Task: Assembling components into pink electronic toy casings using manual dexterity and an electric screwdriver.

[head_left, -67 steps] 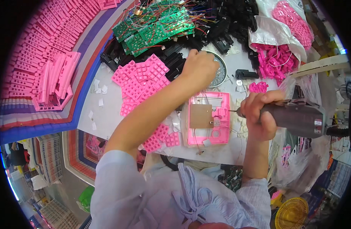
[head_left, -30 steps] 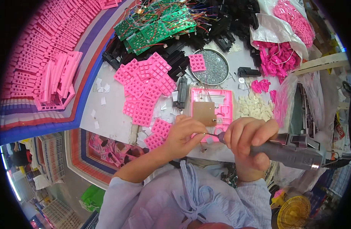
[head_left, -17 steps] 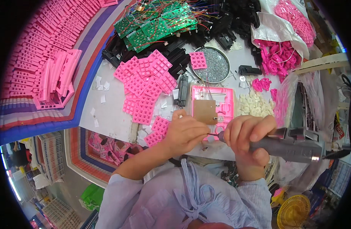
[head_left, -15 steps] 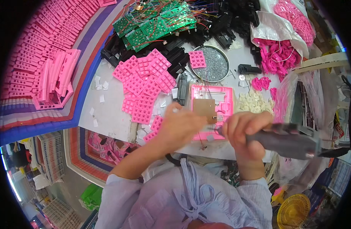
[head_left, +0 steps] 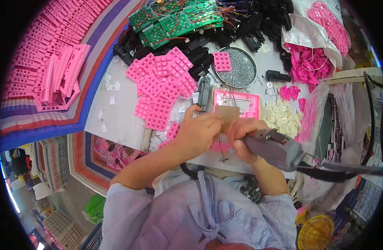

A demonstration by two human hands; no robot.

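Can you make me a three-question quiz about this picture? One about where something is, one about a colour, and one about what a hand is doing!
1. Where does the round dish of tiny screws sit?
A. behind the pink case
B. on the floor
C. in the person's lap

2. What colour are the circuit boards at the back?
A. blue
B. green
C. white

3. What is the right hand doing?
A. resting flat and empty
B. gripping a grey electric screwdriver
C. reaching into a bag

Answers:
1 A, the dish lies on the table just beyond the pink case.
2 B, the boards are green with coloured wires.
3 B, its fingers wrap the screwdriver, close beside the left hand.
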